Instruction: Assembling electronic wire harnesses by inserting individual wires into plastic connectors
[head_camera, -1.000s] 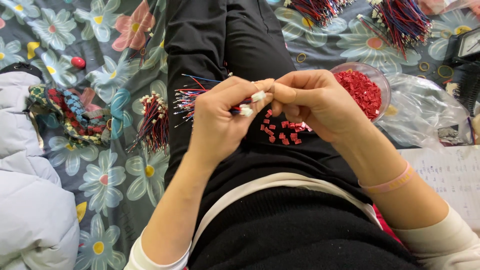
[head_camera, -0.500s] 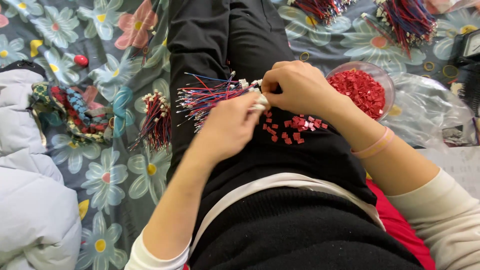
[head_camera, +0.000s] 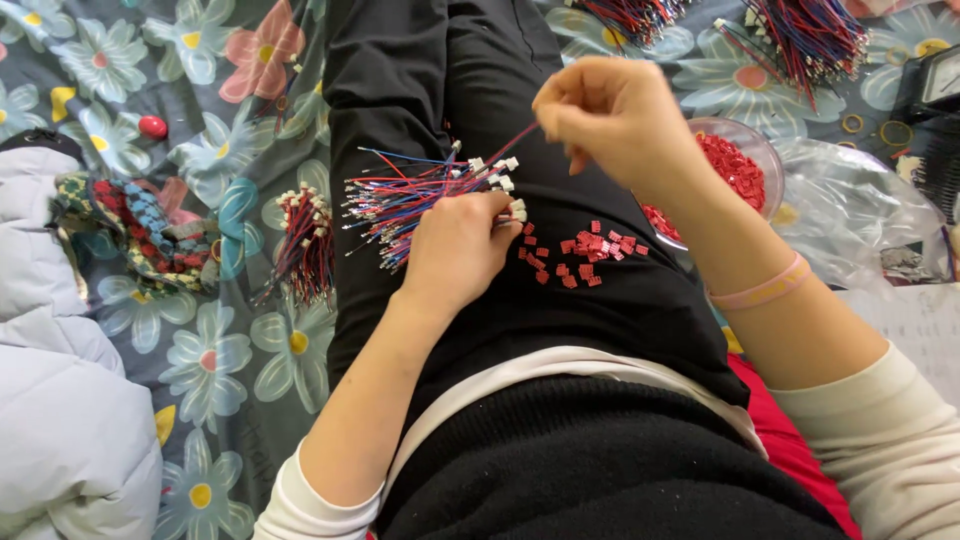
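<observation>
Soft, even daylight fills the head view, bright enough that colours read clearly, and shadows stay faint, no more than a weak dark edge under the left hand (head_camera: 455, 250) on the black trousers (head_camera: 420, 90). The clear plastic bag (head_camera: 850, 215) at the right catches pale glare, and the white padded jacket (head_camera: 50, 400) at the left edge looks nearly washed out. Focus is fairly sharp at centre, the raised right hand (head_camera: 610, 115) is slightly soft, and the wide lens bends things a little toward the edges.

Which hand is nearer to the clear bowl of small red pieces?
Right. The right hand is raised just left of the bowl, pinching a red wire. The left hand rests farther left on the wire bundle on the lap.
</observation>
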